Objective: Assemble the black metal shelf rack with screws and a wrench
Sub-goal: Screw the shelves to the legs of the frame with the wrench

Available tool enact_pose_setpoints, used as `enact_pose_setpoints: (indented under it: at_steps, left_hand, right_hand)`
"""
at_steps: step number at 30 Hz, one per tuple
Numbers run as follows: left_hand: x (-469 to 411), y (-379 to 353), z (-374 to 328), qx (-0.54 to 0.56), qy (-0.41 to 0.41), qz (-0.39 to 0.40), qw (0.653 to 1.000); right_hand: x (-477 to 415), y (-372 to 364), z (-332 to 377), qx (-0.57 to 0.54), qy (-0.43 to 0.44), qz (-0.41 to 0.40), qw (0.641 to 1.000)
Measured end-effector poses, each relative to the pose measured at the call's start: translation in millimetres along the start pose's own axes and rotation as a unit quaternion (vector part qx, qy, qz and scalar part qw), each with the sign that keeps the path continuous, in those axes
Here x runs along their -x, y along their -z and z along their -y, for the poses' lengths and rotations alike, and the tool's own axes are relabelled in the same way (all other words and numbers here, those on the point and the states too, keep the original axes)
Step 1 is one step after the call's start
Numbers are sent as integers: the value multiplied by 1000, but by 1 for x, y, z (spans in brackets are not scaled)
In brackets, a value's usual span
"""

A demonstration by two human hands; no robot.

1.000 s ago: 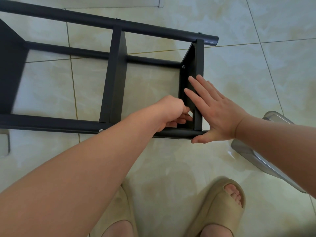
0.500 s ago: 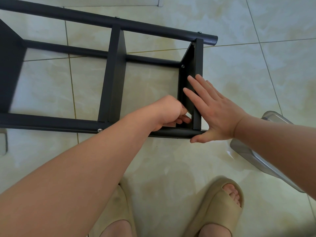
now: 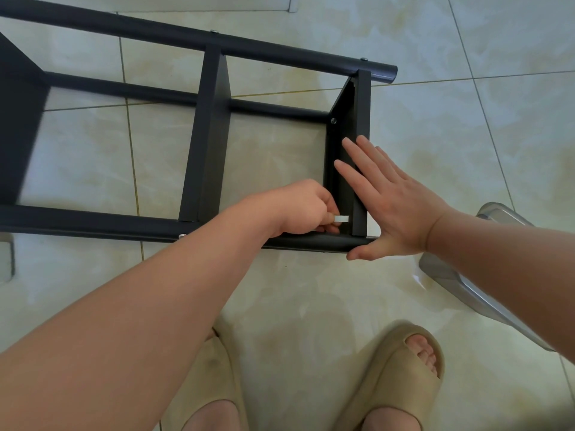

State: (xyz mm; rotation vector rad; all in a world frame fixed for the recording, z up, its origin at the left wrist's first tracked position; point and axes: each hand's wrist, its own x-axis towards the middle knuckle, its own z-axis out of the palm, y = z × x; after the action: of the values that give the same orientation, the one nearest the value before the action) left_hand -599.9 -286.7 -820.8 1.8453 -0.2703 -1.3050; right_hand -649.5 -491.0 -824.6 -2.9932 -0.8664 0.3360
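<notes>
Presently, rack (image 3: 211,135): lying on the tiled floor (image 3: 466,150), long tubes running left to right.
Left hand (image 3: 298,209): fingers curled round a small silver wrench (image 3: 341,218), at the inner corner where the end shelf (image 3: 346,181) meets the near tube.
Right hand (image 3: 395,206): flat, fingers straight, pressed against the end shelf.
Far right: grey metal object (image 3: 460,281) on the floor.

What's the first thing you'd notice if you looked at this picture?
A big black rack lies across the tiled floor. At its near right corner the left hand pinches a small silvery tool, and the right hand presses flat on the end panel. Two tan slippers peek in at the bottom.
</notes>
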Motion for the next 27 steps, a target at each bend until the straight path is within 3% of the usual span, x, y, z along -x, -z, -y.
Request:
enact_pose_setpoints:
  at_steps: [12, 19, 23, 27]
  left_hand:
    - [1, 3, -6, -154, -2, 28, 988]
    - [0, 6, -4, -177, -2, -27, 984]
    - [-2, 7, -5, -141, -15, -38, 989]
    - [-2, 6, -4, 58, 11, -34, 998]
  right_hand:
    - [0, -1, 0, -7, 2, -4, 1000]
    - [0, -1, 0, -5, 1, 0, 1000]
    - [0, 0, 0, -8, -1, 3, 1000]
    - [0, 1, 0, -4, -2, 2, 1000]
